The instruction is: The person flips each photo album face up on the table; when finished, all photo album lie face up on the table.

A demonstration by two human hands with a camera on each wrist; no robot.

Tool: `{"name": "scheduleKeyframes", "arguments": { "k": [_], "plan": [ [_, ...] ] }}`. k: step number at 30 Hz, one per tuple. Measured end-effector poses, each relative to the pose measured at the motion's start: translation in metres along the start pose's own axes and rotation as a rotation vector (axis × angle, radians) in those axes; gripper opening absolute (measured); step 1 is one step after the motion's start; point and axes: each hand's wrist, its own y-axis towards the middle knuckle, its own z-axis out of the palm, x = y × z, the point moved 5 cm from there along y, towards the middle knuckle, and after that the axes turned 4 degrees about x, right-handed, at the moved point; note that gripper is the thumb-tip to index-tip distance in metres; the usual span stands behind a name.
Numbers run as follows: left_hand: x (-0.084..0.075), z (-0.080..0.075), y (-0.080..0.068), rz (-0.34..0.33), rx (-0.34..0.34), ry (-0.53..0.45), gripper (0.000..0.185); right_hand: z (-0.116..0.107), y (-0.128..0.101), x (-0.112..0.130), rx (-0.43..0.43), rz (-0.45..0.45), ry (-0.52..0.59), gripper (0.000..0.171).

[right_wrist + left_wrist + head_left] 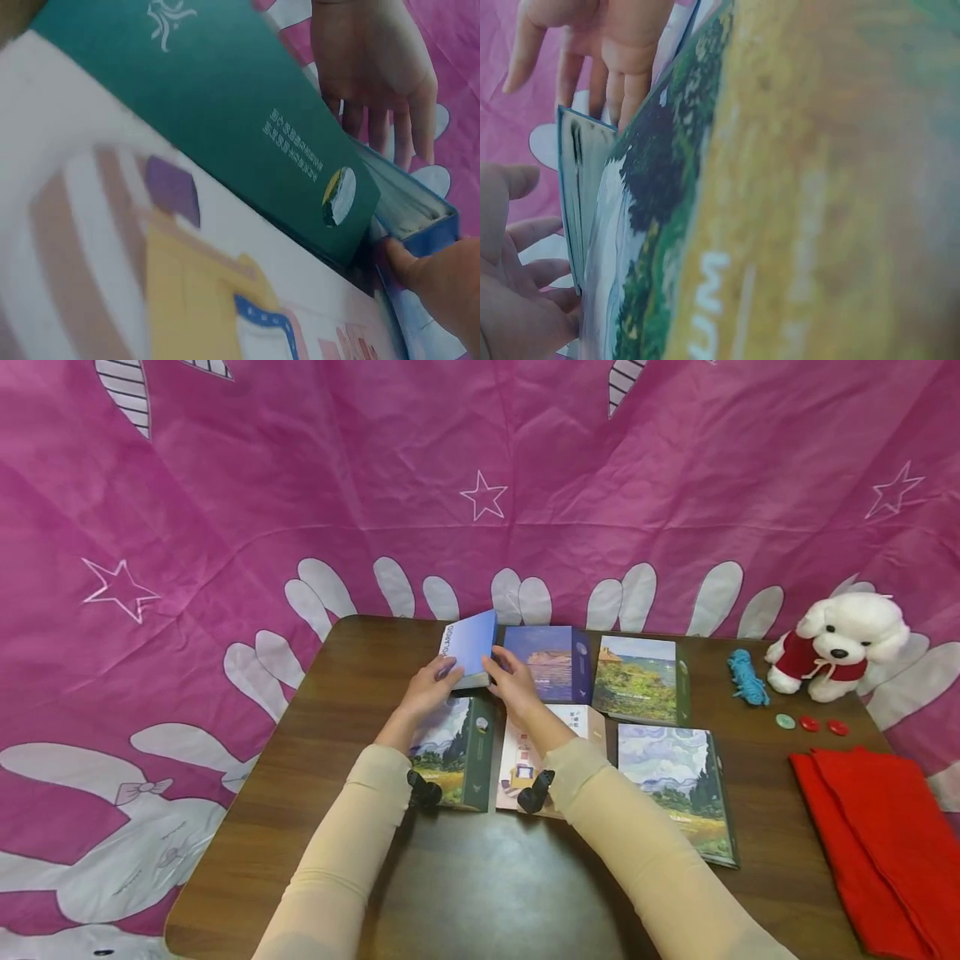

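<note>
A light-blue photo album [472,642] with a dark-blue spine is tilted at the back left of the table, its right side higher. My left hand [431,685] holds its left side near the lower corner. My right hand [513,681] holds the spine side, and in the right wrist view its thumb [401,262] lies against the blue spine [435,234]. The page edges [589,165] face the wrists. Closest below the hands lie a green-spined landscape album [476,760] and a pale-pink album [517,785], partly covered by the forearms.
A purple seascape album [547,660], a coastal-landscape album [637,672] and another landscape album [675,777] lie to the right. Farther right are blue yarn [746,677], a white plush dog [843,643], a green button [785,721], two red buttons [808,723] and red cloth [885,835].
</note>
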Motion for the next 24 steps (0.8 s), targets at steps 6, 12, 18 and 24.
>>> {"name": "scheduleKeyframes", "arguments": {
  "k": [6, 12, 18, 24],
  "plan": [
    [-0.006, 0.007, 0.001, 0.016, 0.035, -0.04, 0.059, -0.003, 0.008, -0.001, -0.05, 0.038, 0.113, 0.059],
    [-0.018, 0.015, 0.001, 0.031, 0.039, -0.095, 0.065, -0.006, 0.01, 0.005, -0.05, 0.03, 0.114, 0.05],
    [-0.03, 0.026, -0.001, 0.08, 0.103, -0.275, 0.074, -0.006, 0.004, 0.011, -0.018, -0.015, 0.103, 0.054],
    [-0.028, 0.025, 0.0, 0.012, 0.106, -0.357, 0.084, 0.005, -0.005, 0.013, 0.024, -0.068, -0.137, 0.055]
  ]
}}
